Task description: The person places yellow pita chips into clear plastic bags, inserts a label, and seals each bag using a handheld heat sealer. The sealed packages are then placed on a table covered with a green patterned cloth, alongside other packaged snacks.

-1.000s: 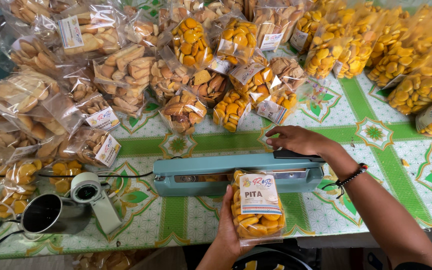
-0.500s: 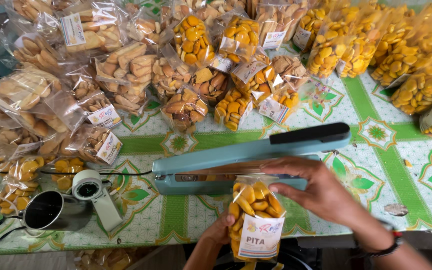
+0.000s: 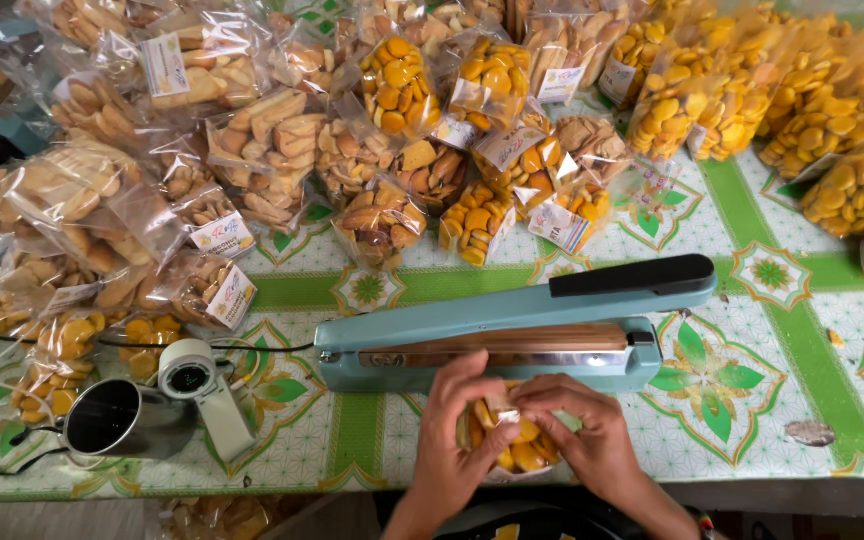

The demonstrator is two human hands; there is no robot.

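Snack bag (image 3: 507,445): clear packet of yellow-orange chips, low centre of the frame, at the near edge of the desk, just in front of the sealer and between both hands.
Metal cup (image 3: 117,415): lower left, lying on its side with its dark mouth toward the camera.
Tape dispenser (image 3: 202,395): white, just right of the cup, touching or nearly touching it; a black cord runs past it.
Pale biscuit bags (image 3: 102,190): heaped over the upper left and left of the frame, several with white labels.
Left hand (image 3: 452,450): lower centre, fingers curled round the left side of the snack bag, thumb pressed on its top edge.
Heat sealer (image 3: 512,335): blue bar machine across the middle, its arm with the black handle raised at the right end, jaws apart.
Right hand (image 3: 592,440): just right of the bag, fingers bent and pinching the bag's folded top beside the left thumb.
Desk (image 3: 752,400): covered with a white cloth with green bands and leaf patterns.
Yellow chip bags (image 3: 802,100): piled along the upper right.
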